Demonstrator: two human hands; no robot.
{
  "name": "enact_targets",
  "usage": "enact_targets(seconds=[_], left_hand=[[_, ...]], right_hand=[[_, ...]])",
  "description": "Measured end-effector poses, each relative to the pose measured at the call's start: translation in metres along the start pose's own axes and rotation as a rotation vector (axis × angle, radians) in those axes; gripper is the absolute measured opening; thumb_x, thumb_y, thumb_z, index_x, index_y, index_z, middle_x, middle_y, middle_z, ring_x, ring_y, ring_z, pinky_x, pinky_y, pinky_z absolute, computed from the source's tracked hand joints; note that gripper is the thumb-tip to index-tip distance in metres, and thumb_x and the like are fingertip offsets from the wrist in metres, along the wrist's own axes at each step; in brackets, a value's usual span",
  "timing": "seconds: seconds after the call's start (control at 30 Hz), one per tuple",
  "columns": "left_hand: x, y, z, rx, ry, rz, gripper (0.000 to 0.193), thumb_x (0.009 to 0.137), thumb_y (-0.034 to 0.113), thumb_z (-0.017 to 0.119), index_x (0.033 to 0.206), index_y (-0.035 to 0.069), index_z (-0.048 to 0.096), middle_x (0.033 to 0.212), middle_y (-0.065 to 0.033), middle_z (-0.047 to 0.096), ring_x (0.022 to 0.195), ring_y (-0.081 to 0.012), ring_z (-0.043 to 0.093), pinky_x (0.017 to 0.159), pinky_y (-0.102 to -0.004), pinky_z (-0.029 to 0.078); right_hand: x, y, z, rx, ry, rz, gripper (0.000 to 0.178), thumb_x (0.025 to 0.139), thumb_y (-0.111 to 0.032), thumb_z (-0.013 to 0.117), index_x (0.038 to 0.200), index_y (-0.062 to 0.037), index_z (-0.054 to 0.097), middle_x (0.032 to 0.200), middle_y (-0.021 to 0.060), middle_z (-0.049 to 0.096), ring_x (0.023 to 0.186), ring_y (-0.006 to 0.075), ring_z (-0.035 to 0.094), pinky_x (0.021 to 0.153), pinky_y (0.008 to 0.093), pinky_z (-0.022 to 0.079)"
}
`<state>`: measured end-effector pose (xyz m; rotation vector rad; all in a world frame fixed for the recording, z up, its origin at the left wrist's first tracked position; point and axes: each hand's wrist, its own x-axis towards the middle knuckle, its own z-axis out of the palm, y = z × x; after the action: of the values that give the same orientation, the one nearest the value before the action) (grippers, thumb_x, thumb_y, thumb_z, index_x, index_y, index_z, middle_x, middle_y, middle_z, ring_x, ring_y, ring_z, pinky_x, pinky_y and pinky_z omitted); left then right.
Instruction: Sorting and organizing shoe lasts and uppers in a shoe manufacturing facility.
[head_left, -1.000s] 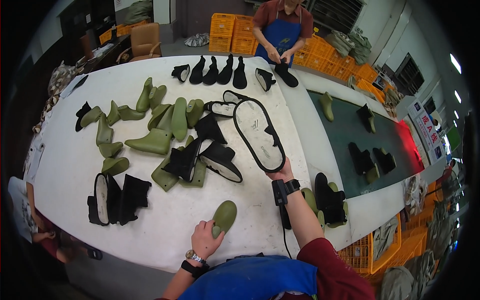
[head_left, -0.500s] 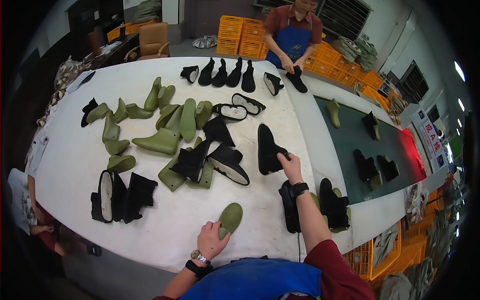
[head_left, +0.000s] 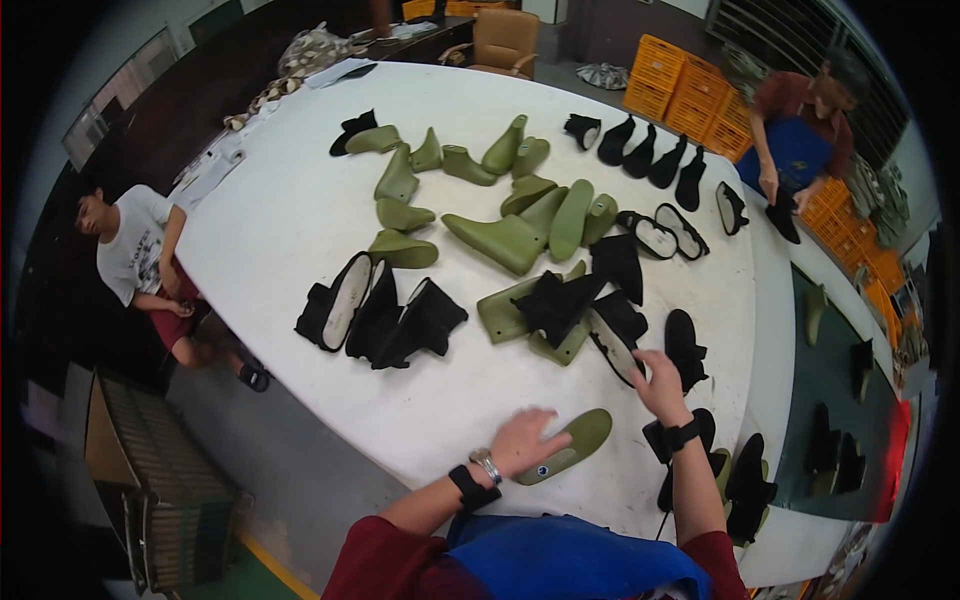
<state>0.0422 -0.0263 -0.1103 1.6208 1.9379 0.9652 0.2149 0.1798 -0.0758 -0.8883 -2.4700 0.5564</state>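
Note:
A green shoe last [head_left: 588,438] lies sole up on the white table close in front of me. My left hand [head_left: 525,443], slightly blurred, is over its near end with fingers spread, holding nothing. My right hand [head_left: 660,388] is stretched forward with thumb and fingers apart. Its fingertips are at the toe of a black boot [head_left: 610,335] lying on its side, pale sole showing; I cannot tell whether they touch. Just beyond that hand rests another black boot [head_left: 685,340]. More black boots [head_left: 748,485] with green lasts stand right of my right forearm.
Several green lasts [head_left: 495,240] and black boots [head_left: 405,325] are spread over the white table [head_left: 290,230]. A row of black boots [head_left: 665,165] stands at the far side. One co-worker [head_left: 800,140] handles a boot at far right; another person [head_left: 150,250] sits at left.
My view has turned left. My right hand has let go of the black boot, which now lies on the table, and moved left. My left hand's fingers have opened off the last.

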Motion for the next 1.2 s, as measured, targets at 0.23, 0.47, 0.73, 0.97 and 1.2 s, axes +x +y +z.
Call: enact_targets(seconds=[0.23, 0.47, 0.73, 0.97, 1.2], left_hand=[[0.012, -0.138, -0.145, 0.625, 0.438, -0.488, 0.066, 0.062, 0.024, 0.074, 0.119, 0.009, 0.045, 0.11, -0.0145, 0.051, 0.105, -0.033, 0.048, 0.08, -0.0427, 0.044], [0.002, -0.126, -0.121, 0.333, 0.327, -0.397, 0.034, 0.069, 0.028, 0.069, 0.092, 0.005, 0.061, 0.075, -0.0186, 0.062, 0.073, -0.0353, 0.06, 0.065, -0.0419, 0.049], [-0.028, -0.223, -0.182, 0.358, 0.823, -0.39, 0.045, 0.075, 0.027, 0.065, 0.109, 0.0, 0.054, 0.1, -0.0193, 0.06, 0.09, -0.0326, 0.058, 0.08, -0.0363, 0.045], [-0.019, -0.26, -0.201, 0.167, 0.734, -0.602, 0.036, 0.074, 0.027, 0.065, 0.101, 0.005, 0.06, 0.093, -0.0168, 0.062, 0.088, -0.0302, 0.057, 0.081, -0.0373, 0.044], [-0.019, -0.265, -0.217, 0.605, 0.657, -0.812, 0.044, 0.066, 0.023, 0.071, 0.104, 0.013, 0.052, 0.108, -0.0155, 0.049, 0.1, -0.0358, 0.046, 0.077, -0.0434, 0.044]], right_hand=[[-0.041, -0.029, 0.014, 0.059, -0.373, 0.074, 0.027, 0.076, -0.019, 0.06, 0.1, -0.0048, 0.06, 0.09, 0.0149, 0.06, 0.084, 0.0306, 0.058, 0.073, 0.0367, 0.047], [-0.052, -0.023, 0.01, 0.065, -0.4, 0.171, 0.026, 0.076, -0.017, 0.06, 0.097, -0.0029, 0.061, 0.082, 0.0144, 0.063, 0.072, 0.0278, 0.061, 0.066, 0.0354, 0.048], [-0.055, -0.036, 0.009, 0.06, -0.446, 0.162, 0.025, 0.075, -0.015, 0.059, 0.097, -0.0029, 0.061, 0.079, 0.0138, 0.063, 0.071, 0.0276, 0.061, 0.066, 0.0358, 0.048], [-0.054, -0.045, 0.011, 0.079, -0.424, 0.131, 0.025, 0.075, -0.016, 0.059, 0.097, -0.0035, 0.061, 0.078, 0.0142, 0.063, 0.071, 0.0285, 0.061, 0.066, 0.0363, 0.048], [-0.059, -0.041, 0.01, 0.069, -0.439, 0.148, 0.025, 0.076, -0.015, 0.059, 0.098, -0.0035, 0.061, 0.079, 0.0139, 0.064, 0.072, 0.0277, 0.062, 0.066, 0.0357, 0.049]])
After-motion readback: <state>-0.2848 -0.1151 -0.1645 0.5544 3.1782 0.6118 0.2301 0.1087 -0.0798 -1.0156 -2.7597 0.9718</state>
